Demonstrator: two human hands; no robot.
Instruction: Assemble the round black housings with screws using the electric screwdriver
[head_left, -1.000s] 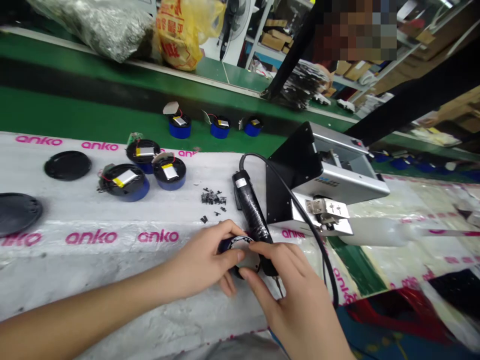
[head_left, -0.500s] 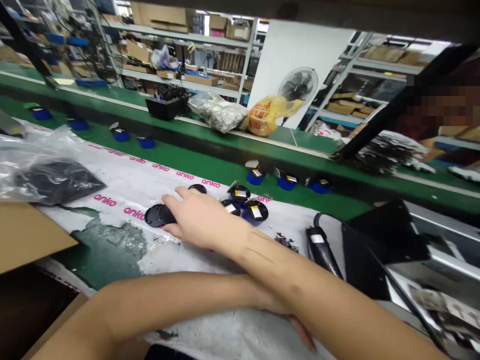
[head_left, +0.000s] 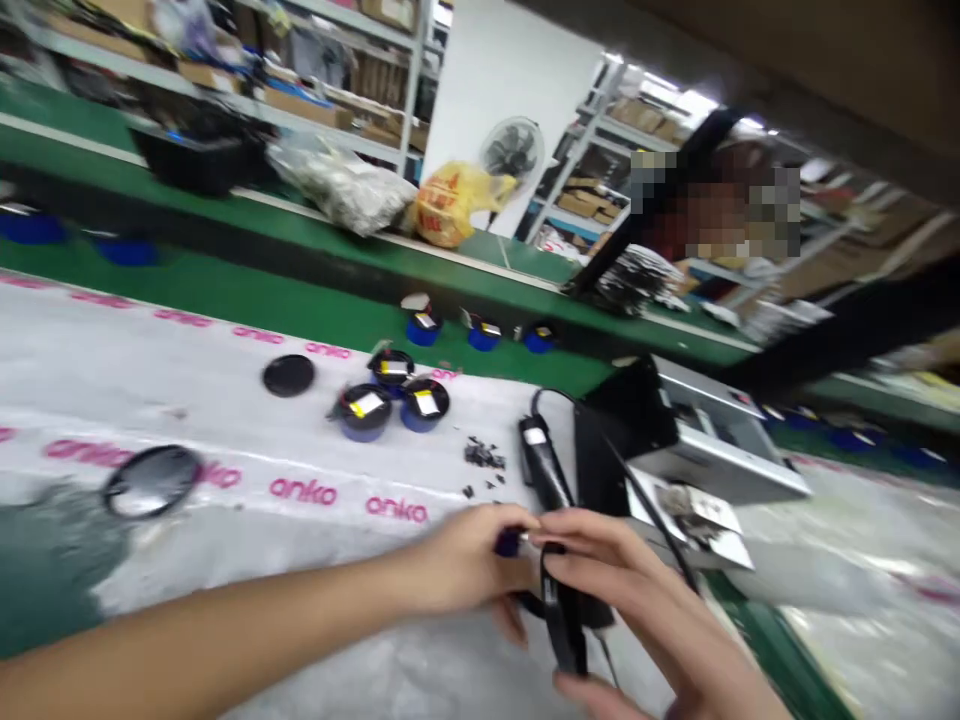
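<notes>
My right hand (head_left: 637,600) pinches a thin black round cover (head_left: 561,615), seen nearly edge-on, between thumb and fingers. Just beside it, my left hand (head_left: 469,565) is closed around a dark blue part (head_left: 510,541), mostly hidden by the fingers. The two hands meet low in the view, right of centre. Beyond them lie small dark screws (head_left: 484,452) and a black electric screwdriver (head_left: 546,465). Blue round housings (head_left: 363,415) with black inner parts and small silvery-yellow packs stand in a cluster on the white sheet.
Two black discs lie to the left, one matt disc (head_left: 289,375) and one shiny disc (head_left: 154,482). More blue housings (head_left: 484,336) stand on the green strip behind. A black-and-silver case (head_left: 720,440) is at right. Bags, among them a yellow bag (head_left: 448,205), rest on the back ledge.
My right hand has left the black discs at the left and come back rightward with a black cover. My arms have uncrossed, and the view has swung to the right.
</notes>
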